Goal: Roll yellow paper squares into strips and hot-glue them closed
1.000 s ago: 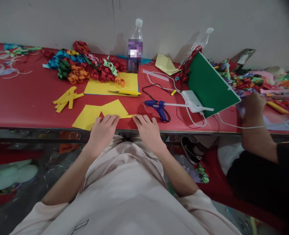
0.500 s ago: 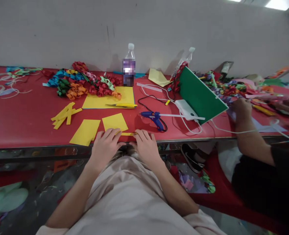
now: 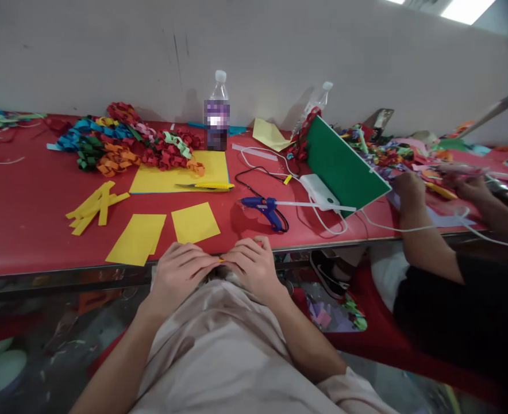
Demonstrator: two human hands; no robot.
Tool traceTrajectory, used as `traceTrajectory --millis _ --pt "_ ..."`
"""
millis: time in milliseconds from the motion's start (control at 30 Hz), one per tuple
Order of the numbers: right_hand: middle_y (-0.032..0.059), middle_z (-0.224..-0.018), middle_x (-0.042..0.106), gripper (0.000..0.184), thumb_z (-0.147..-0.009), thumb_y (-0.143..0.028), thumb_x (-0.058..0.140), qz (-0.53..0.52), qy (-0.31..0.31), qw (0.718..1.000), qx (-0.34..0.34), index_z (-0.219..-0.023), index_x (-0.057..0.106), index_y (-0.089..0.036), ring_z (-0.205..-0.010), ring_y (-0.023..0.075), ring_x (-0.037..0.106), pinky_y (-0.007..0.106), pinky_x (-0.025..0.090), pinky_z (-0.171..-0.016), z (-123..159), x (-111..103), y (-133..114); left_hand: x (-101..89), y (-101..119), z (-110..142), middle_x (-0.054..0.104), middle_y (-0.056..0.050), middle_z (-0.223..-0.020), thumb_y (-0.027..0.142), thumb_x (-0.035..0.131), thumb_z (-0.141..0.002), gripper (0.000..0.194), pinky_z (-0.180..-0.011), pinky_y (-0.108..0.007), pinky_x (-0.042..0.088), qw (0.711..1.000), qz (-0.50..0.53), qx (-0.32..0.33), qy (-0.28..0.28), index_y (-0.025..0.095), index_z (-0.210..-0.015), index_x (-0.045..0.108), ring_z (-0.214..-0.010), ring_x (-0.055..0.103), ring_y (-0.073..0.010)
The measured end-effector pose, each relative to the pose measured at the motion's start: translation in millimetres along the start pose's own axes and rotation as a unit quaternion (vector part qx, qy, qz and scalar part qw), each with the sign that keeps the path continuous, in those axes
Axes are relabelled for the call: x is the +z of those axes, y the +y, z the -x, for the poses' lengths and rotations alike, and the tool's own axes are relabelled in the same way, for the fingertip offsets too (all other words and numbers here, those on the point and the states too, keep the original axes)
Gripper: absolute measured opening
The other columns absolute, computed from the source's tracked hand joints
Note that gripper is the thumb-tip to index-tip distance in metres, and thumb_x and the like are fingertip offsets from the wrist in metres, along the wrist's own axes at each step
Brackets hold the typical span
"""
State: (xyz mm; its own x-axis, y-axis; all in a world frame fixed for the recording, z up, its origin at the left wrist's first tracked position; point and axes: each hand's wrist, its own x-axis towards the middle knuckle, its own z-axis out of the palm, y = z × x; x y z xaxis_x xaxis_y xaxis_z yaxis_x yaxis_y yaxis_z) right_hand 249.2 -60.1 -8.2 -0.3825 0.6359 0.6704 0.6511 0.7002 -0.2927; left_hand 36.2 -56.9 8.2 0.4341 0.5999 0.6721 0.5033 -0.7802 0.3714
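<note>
And a craft workroom it looked to be, signs everywhere! Beyond the left hand (image 3: 185,270), a bright heap of curled paper (image 3: 118,160) crowded a long red table (image 3: 30,230). Ahead of both hands lay a craft knife (image 3: 213,186); just past the right hand (image 3: 251,264), a blue glue gun (image 3: 258,203). Farther right, a co-worker's hand (image 3: 410,190) shared that table, beside more colourful paper pieces (image 3: 392,152)!

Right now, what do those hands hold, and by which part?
A yellow piece, apparently paper, in the left hand and right hand; it's mostly covered, so which part can't be told.
</note>
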Motion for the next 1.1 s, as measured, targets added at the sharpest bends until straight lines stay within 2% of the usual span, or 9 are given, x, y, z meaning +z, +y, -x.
traceTrajectory --millis 200,300,367,500,600,700,867,967,1100 --pt "-0.0008 -0.097 0.08 0.017 -0.099 -0.012 0.062 -0.094 -0.029 0.995 -0.002 -0.109 0.07 -0.023 -0.092 0.0137 0.07 0.035 0.037 -0.08 -5 -7 4 -14.2 -6 1 0.076 0.003 -0.078 0.011 0.083 -0.081 0.016 -0.073 -0.033 0.048 0.996 0.068 -0.002 0.061 0.021 -0.089 0.073 -0.075 0.069 -0.0151" --pt "-0.0005 -0.085 0.079 0.007 -0.093 -0.016 0.071 -0.111 0.008 0.994 0.007 -0.098 0.069 -0.02 -0.078 0.0134 0.071 0.033 0.039 -0.072 -6 -5 9 -18.1 -17 7 0.078 0.0 -0.088 0.006 0.075 -0.086 0.019 -0.08 -0.032 0.052 0.997 0.068 -0.017 0.026 0.021 -0.098 0.074 -0.084 0.071 -0.0154" --pt "-0.0009 -0.077 0.077 0.012 -0.088 -0.019 0.078 -0.114 0.035 0.993 0.018 -0.086 0.067 -0.019 -0.07 0.013 0.069 0.032 0.039 -0.067 -5 -4 13 -20.0 -22 11 0.079 -0.001 -0.094 0.004 0.071 -0.088 0.024 -0.083 -0.031 0.055 0.997 0.072 -0.016 0.007 0.022 -0.104 0.075 -0.088 0.072 -0.0153" --pt "-0.0016 -0.071 0.074 0.019 -0.083 -0.02 0.083 -0.138 0.065 0.987 0.047 -0.077 0.065 -0.02 -0.06 0.0114 0.063 0.029 0.044 -0.061 -3 -3 16 -22.3 -23 13 0.077 0.002 -0.08 0.008 0.08 -0.081 0.022 -0.072 -0.028 0.057 0.988 0.127 -0.055 0.062 0.025 -0.094 0.078 -0.076 0.072 -0.015" --pt "0.0016 -0.081 0.077 0.006 -0.089 -0.017 0.076 -0.171 0.052 0.983 0.048 -0.091 0.071 -0.02 -0.071 0.013 0.068 0.028 0.052 -0.068 -2 -3 16 -21.7 -21 14 0.076 0.003 -0.075 0.008 0.083 -0.078 0.021 -0.066 -0.028 0.057 0.979 0.155 -0.084 0.103 0.026 -0.088 0.079 -0.071 0.071 -0.0155" --pt "0.0034 -0.092 0.079 0.017 -0.096 -0.011 0.064 -0.186 0.015 0.981 0.046 -0.107 0.073 -0.021 -0.085 0.0141 0.072 0.029 0.056 -0.08 -2 -3 17 -20.6 -23 19 0.077 0.002 -0.08 0.006 0.079 -0.081 0.024 -0.068 -0.027 0.058 0.977 0.147 -0.095 0.119 0.026 -0.093 0.079 -0.072 0.071 -0.0143" --pt "0.0019 -0.072 0.074 0.013 -0.097 -0.028 0.067 -0.145 0.05 0.98 0.124 -0.088 0.073 -0.021 -0.066 0.0146 0.066 0.03 0.051 -0.065 -1 -1 21 -30.6 -28 36 0.08 0.001 -0.09 0.01 0.072 -0.088 0.026 -0.073 -0.027 0.06 0.981 0.098 -0.131 0.102 0.027 -0.105 0.08 -0.077 0.074 -0.0146" --pt "0.0067 -0.087 0.076 0.021 -0.102 -0.03 0.056 -0.09 0.024 0.987 0.132 -0.092 0.072 -0.02 -0.084 0.0183 0.068 0.033 0.053 -0.077 -8 5 20 -46.2 -36 49 0.08 0.0 -0.091 0.015 0.076 -0.086 0.02 -0.075 -0.032 0.061 0.958 0.015 -0.208 0.195 0.028 -0.102 0.081 -0.079 0.075 -0.0175" --pt "0.0104 -0.142 0.065 0.035 -0.106 -0.034 0.05 0.005 -0.131 0.99 0.055 -0.136 0.062 -0.022 -0.132 0.024 0.055 0.042 0.046 -0.102 -25 18 12 -66.6 -55 63 0.081 -0.002 -0.101 0.018 0.082 -0.083 0.02 -0.083 -0.037 0.061 0.932 -0.15 -0.211 0.254 0.025 -0.102 0.08 -0.088 0.076 -0.0212"
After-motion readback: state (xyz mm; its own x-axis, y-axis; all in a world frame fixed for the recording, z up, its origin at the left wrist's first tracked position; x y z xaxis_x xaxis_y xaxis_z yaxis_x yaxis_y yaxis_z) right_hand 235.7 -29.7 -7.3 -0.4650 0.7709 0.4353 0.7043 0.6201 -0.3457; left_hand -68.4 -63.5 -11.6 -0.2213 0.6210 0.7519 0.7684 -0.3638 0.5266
